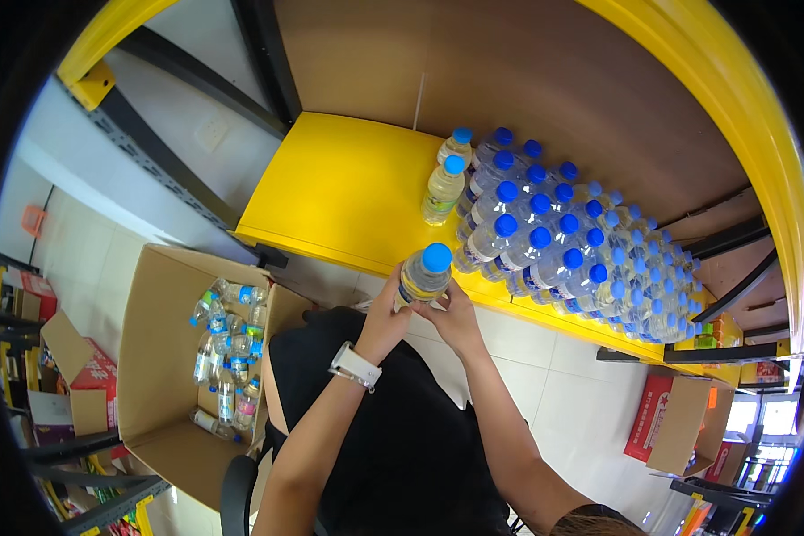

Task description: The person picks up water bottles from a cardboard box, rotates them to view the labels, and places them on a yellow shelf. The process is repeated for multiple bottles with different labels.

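Between both hands I hold a clear plastic bottle (423, 276) upright, its light blue cap facing up at me. My left hand (384, 320) wraps its left side, and a white-banded watch circles that wrist. From the right, my right hand (453, 317) grips the lower part of the same bottle. Beyond it, on the yellow shelf (335, 181), stands a bottle with a light blue cap and green label (443, 194). A similar light-blue-capped bottle (455, 146) is right behind that one. To their right, several dark-blue-capped bottles (536, 208) are packed in rows.
Left of me, an open cardboard box (167, 348) holds several loose bottles (231, 355). More bottles with paler blue caps (643, 275) fill the shelf's right stretch. A brown back panel (509, 74) and black rack posts (167, 154) bound the shelf. Another carton (683, 422) sits at right.
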A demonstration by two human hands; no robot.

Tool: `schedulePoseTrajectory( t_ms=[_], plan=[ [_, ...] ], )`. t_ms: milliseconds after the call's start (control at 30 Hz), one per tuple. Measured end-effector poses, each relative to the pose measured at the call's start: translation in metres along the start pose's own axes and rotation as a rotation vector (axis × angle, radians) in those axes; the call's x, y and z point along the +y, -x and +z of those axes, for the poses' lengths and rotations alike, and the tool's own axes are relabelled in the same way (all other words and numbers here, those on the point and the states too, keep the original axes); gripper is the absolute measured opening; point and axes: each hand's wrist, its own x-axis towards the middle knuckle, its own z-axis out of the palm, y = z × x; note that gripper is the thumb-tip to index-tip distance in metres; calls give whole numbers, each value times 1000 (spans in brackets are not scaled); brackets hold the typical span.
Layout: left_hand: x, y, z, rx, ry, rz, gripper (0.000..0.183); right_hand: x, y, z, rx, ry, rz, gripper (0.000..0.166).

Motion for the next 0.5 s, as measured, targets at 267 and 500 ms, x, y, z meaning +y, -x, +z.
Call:
schedulePoseTrajectory(
  t_ms=[267,500],
  plan=[
    [-7,-65,12,-38,168,-508,63,52,-52,-4,138,295,8,57],
    [-30,-97,18,-42,574,-354,59,45,-84,5,188,242,225,53]
  ],
)
